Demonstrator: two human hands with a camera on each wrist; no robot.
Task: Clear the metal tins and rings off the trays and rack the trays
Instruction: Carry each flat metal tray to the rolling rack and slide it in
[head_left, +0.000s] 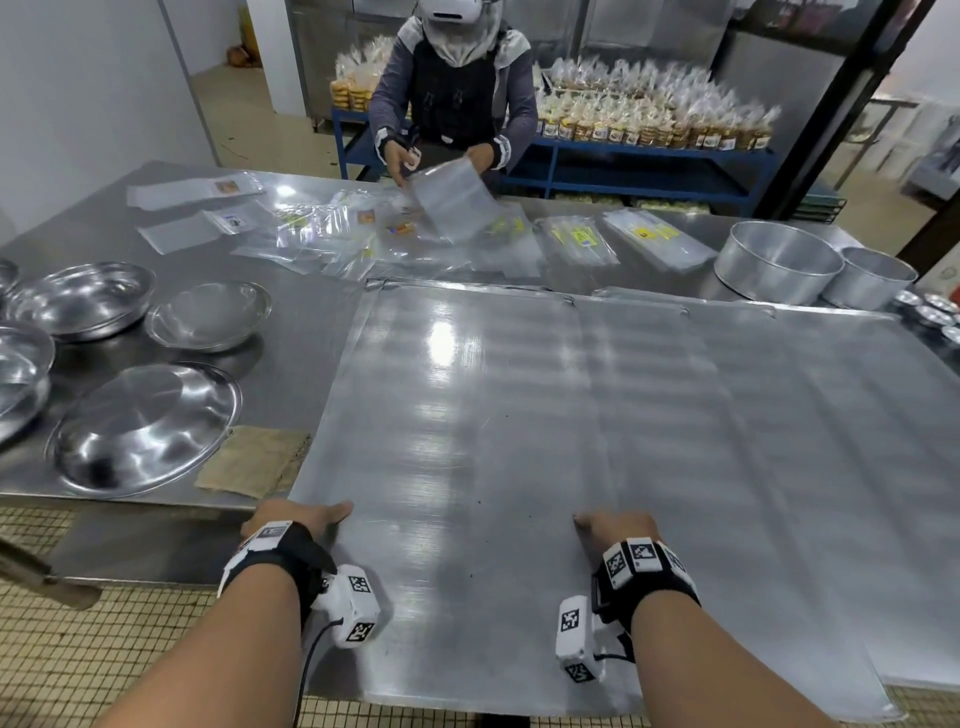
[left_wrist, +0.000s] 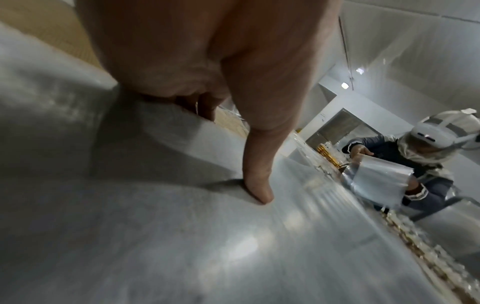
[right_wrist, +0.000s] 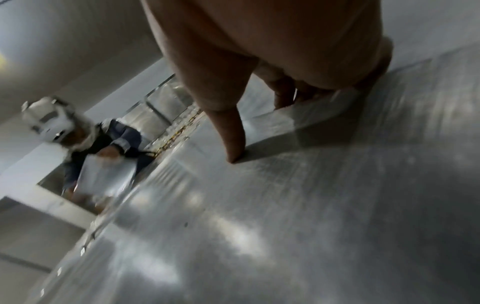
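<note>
A large flat metal tray (head_left: 457, 415) lies on the steel table and juts over its near edge. My left hand (head_left: 301, 517) grips the tray's left edge, with the thumb (left_wrist: 257, 191) pressed on top and the fingers curled underneath. My right hand (head_left: 615, 527) grips its right edge the same way, thumb (right_wrist: 233, 152) on top. A second tray (head_left: 805, 415) lies alongside on the right, partly under the first. Two deep round tins (head_left: 776, 262) stand at the back right, with small tins (head_left: 930, 312) beside them. Nothing lies on either tray.
Several shallow round pans (head_left: 145, 426) sit on the left of the table (head_left: 291, 332), next to a brown cloth (head_left: 254, 460). Plastic bags (head_left: 457, 228) cover the far side, where another person (head_left: 457, 93) handles one. Tiled floor (head_left: 78, 665) lies below me.
</note>
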